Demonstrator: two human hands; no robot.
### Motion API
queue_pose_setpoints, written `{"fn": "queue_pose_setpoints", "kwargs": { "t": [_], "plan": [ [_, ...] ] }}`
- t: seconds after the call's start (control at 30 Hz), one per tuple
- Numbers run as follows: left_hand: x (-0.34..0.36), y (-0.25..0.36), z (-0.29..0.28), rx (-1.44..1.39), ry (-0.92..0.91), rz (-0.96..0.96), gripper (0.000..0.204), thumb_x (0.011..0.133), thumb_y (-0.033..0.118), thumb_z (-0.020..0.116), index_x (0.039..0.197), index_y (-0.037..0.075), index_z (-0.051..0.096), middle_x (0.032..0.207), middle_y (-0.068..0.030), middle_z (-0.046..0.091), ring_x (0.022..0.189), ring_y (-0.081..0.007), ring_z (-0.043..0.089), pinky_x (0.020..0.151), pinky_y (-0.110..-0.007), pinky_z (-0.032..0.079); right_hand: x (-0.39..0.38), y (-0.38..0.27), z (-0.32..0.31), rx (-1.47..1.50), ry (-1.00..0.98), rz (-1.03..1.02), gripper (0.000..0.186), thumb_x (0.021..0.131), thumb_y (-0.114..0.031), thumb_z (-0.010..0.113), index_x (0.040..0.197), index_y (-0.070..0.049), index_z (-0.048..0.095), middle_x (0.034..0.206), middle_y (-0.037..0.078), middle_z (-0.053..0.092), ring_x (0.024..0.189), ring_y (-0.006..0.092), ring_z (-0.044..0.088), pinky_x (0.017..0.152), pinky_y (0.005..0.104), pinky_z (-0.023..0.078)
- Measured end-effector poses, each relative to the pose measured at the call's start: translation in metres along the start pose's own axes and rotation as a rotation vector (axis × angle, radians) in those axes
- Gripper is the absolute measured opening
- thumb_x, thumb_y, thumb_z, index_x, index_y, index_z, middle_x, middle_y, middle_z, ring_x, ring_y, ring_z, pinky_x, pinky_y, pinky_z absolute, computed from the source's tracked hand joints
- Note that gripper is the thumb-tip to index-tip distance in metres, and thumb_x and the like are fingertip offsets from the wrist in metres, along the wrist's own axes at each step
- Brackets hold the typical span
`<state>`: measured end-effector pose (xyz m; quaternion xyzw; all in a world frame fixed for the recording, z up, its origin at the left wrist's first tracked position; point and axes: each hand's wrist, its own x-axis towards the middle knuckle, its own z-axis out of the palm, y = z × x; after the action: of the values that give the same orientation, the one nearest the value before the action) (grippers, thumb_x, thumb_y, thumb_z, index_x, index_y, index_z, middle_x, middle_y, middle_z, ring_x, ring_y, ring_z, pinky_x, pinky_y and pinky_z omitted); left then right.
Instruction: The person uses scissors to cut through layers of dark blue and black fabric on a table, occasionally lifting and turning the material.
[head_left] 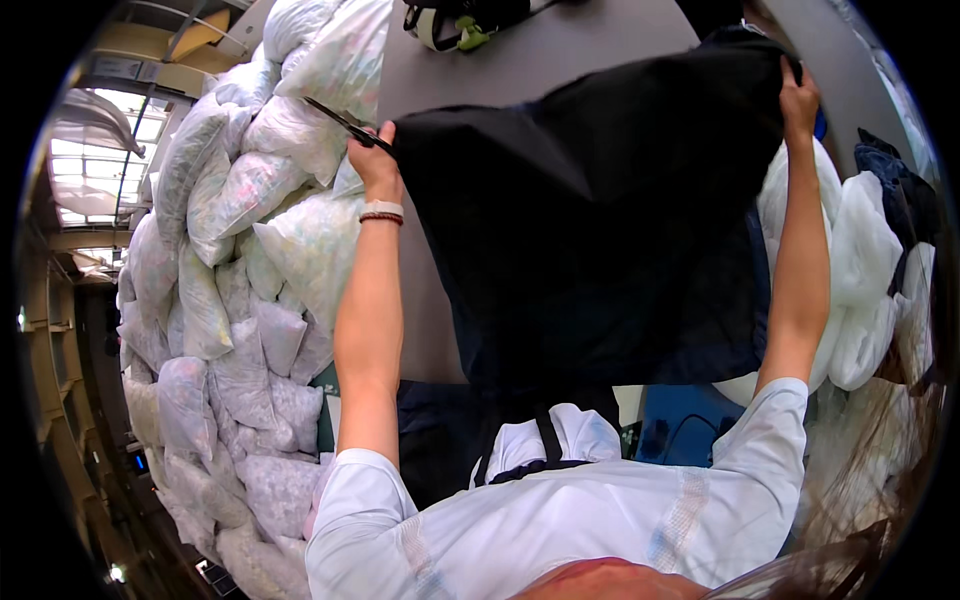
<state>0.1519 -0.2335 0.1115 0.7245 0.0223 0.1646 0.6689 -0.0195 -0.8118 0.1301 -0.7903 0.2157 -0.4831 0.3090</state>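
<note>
A wide piece of black cloth (610, 210) is stretched between my two hands, over a grey table. My left hand (378, 168) is closed at its upper left corner. A pair of dark scissors (338, 118) also sits in that hand, blades pointing away to the upper left. On the far right, my right hand (799, 100) grips the cloth's upper right corner, arm reaching out. The cloth hangs down toward me past the table's near edge and hides much of the tabletop.
Stuffed translucent bags (240, 200) are piled high along the left side. White bundles (860, 270) and dark clothing (890, 175) lie on the right. A black item with a green clip (470, 35) rests on the far part of the grey table (530, 70).
</note>
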Motion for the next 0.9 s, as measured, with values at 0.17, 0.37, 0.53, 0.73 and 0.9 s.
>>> {"fn": "queue_pose_setpoints", "kwargs": {
  "t": [0.17,0.37,0.53,0.73,0.9],
  "plan": [
    [0.005,0.128,-0.081,-0.568,-0.237,-0.01,0.03,0.074,0.004,0.073,0.084,0.014,0.047,0.071,0.0029,0.05,0.064,-0.0105,0.05,0.054,-0.025,0.036,0.021,-0.081,-0.149,0.359,-0.04,0.129,0.041,0.087,-0.026,0.059,0.117,0.001,0.056,0.107,0.006,0.061,0.095,0.0145,0.053,0.086,0.0257,0.039],
    [-0.093,0.051,-0.167,-0.751,-0.304,-0.376,0.029,0.072,-0.005,0.068,0.084,0.013,0.049,0.065,-0.0011,0.049,0.052,-0.0139,0.046,0.046,-0.029,0.036,-0.136,-0.05,-0.246,0.43,-0.243,0.523,0.039,0.09,-0.018,0.05,0.126,-0.003,0.046,0.12,0.011,0.053,0.11,0.0262,0.052,0.097,0.0365,0.039],
    [-0.179,-0.076,-0.248,-0.815,-0.322,-0.487,0.018,0.073,0.0,0.066,0.082,0.009,0.052,0.065,-0.0049,0.052,0.054,-0.0175,0.049,0.053,-0.03,0.042,-0.266,-0.038,-0.288,1.084,-0.081,1.066,0.036,0.093,-0.025,0.044,0.124,-0.008,0.044,0.125,0.01,0.046,0.111,0.0365,0.051,0.092,0.0494,0.043],
    [-0.345,-0.162,-0.393,-0.624,-0.064,-0.959,0.014,0.082,0.003,0.061,0.088,0.011,0.051,0.113,-0.0154,0.06,0.094,-0.0242,0.063,0.061,-0.026,0.051,-0.404,-0.011,-0.324,0.576,0.108,1.543,0.059,0.079,-0.055,0.058,0.118,-0.011,0.051,0.113,0.007,0.053,0.114,0.0314,0.042,0.092,0.0467,0.038],
    [-0.402,-0.137,-0.382,-0.216,0.058,-0.992,0.017,0.083,0.004,0.062,0.089,0.011,0.048,0.11,-0.017,0.061,0.09,-0.0253,0.065,0.052,-0.024,0.049,-0.427,0.042,-0.244,-0.04,-0.137,1.306,0.053,0.071,-0.05,0.07,0.106,-0.011,0.061,0.077,-0.004,0.05,0.066,0.0099,0.042,0.067,0.0288,0.036]
  ]
}}
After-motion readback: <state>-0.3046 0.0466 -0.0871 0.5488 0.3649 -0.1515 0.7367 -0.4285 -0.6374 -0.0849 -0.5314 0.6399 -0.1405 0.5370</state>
